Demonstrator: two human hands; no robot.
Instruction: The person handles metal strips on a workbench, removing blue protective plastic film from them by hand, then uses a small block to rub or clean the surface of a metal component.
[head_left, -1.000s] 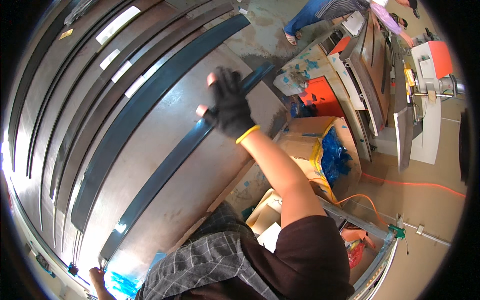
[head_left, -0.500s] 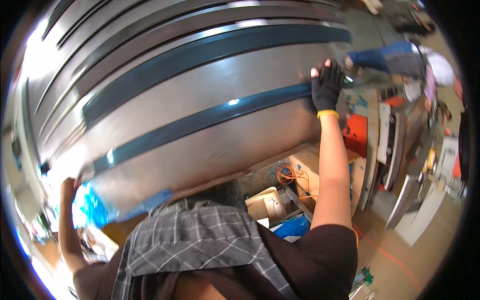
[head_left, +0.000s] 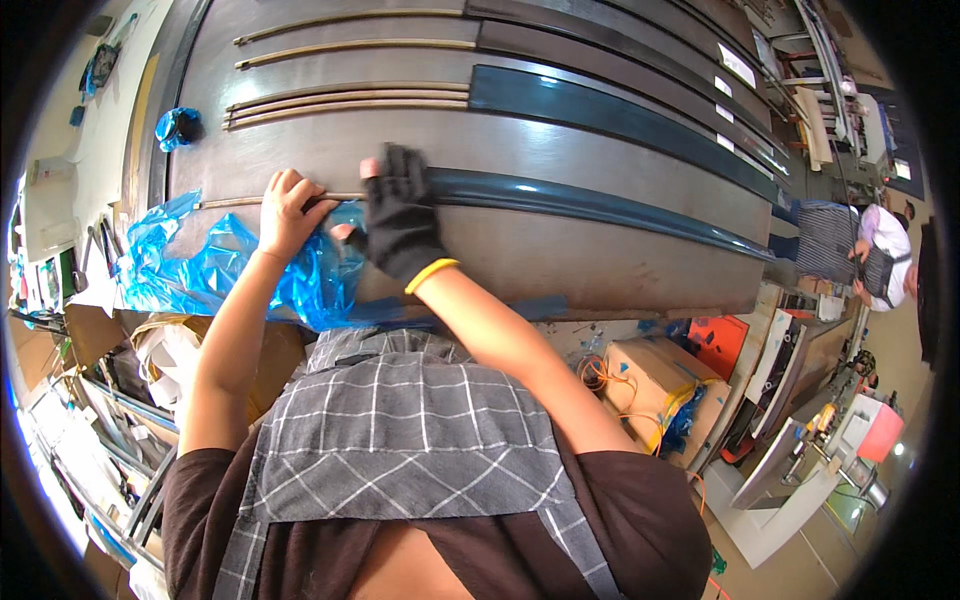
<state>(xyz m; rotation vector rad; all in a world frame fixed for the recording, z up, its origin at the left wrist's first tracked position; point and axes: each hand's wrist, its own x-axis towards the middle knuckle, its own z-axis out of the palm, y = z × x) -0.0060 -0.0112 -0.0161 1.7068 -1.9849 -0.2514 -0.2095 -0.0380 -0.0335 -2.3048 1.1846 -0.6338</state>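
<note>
Dark blue and glossy, the long strip [head_left: 590, 205] lies left to right on the bench [head_left: 620, 270], a thin rod [head_left: 345, 196] at its left end showing between our 2 hands. Our bare left hand [head_left: 290, 213] has its grip pinched on that rod. Our black-gloved right hand [head_left: 400, 215] covers the strip's left end; we cannot tell whether it grasps. Crumpled blue film [head_left: 225, 255] drapes the near left edge.
</note>
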